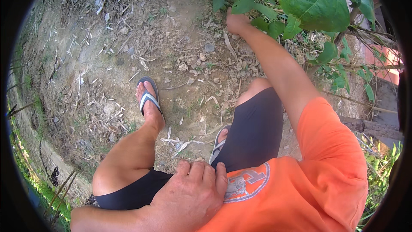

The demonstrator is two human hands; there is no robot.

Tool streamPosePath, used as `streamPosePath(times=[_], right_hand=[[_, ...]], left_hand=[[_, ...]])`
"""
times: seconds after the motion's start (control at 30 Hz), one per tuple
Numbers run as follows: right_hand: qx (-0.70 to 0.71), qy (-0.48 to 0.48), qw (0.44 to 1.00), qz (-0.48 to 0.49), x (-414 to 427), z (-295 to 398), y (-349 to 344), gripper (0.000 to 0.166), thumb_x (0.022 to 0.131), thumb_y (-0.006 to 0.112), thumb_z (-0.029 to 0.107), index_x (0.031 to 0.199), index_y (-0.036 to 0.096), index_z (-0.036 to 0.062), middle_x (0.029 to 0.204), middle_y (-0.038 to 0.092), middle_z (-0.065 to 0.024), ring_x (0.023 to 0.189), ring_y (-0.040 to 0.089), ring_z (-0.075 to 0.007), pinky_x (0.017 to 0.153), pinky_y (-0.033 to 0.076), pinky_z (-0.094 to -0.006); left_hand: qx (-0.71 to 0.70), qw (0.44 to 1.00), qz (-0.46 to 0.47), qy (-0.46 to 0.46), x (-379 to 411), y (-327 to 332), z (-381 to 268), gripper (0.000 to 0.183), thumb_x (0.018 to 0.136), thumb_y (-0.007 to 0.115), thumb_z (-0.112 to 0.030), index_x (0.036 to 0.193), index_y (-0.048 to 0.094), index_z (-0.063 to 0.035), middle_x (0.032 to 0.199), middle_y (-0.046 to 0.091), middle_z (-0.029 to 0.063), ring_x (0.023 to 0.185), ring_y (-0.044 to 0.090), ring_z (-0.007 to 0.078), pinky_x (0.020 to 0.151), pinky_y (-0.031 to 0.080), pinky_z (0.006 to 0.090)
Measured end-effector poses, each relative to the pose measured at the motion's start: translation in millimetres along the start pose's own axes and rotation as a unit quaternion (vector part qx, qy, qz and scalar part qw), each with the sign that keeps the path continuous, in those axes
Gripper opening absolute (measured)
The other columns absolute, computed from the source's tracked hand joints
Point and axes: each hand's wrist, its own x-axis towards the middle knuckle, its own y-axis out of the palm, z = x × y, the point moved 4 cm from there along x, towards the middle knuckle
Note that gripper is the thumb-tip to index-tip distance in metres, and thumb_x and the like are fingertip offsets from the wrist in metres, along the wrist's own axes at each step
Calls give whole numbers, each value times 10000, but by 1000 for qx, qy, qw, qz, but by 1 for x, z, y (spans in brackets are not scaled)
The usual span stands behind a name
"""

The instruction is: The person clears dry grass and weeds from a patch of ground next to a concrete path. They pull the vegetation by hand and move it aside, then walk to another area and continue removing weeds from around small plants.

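Observation:
My left hand (pixel 193 190) lies back upward at the front of the orange shirt (pixel 328 138), by the dark shorts (pixel 257 132). Its fingers are bent and side by side; the palm and anything under it are hidden. Stretched forward, my right hand (pixel 237 23) is low to the soil at the edge of a leafy green plant (pixel 267 9). Leaves cover part of its fingers, so whether it grips anything does not show. A large leaf (pixel 315 1) hangs to the right of that hand, nearer the camera.
Bare soil (pixel 106 61) carries stones, dry leaf strips and small weeds. My feet wear flip-flops (pixel 149 95). Thin stems (pixel 357 66) cross at the right, above a weathered wooden beam (pixel 370 127). A low raised edge (pixel 61 164) and upright sticks (pixel 64 187) stand at the left.

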Motion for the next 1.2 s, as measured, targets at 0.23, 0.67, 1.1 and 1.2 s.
streamPosePath(times=[0.23,0.67,1.1,1.2], right_hand=[[-162,-149,975,42,35,-20,32,233,857,575,121,1026,696,16,1042,710,-234,989,689,-392,817,550,-476],[-185,-203,958,83,77,-53,33,200,853,567,56,1002,651,-46,1019,678,-244,992,667,-412,868,540,-488],[-132,-207,961,123,59,-38,8,288,992,474,248,994,622,0,1022,673,-238,968,651,-434,878,481,-544],[-131,-187,966,123,74,-53,28,292,980,492,260,994,630,3,1032,670,-246,972,643,-443,871,488,-539]], left_hand=[[-27,999,-29,8,-21,-6,0,402,936,507,-161,1268,596,46,935,650,111,903,617,232,804,472,348],[-69,995,-76,-17,-33,-10,6,463,900,510,-167,1294,564,69,928,637,113,889,606,243,811,461,360],[-47,995,-79,-31,-26,-17,6,472,897,509,-170,1298,547,76,918,633,116,881,597,243,818,458,365],[-55,996,-69,-25,-27,-17,6,481,898,507,-172,1306,542,80,917,629,121,884,594,249,826,457,374]])
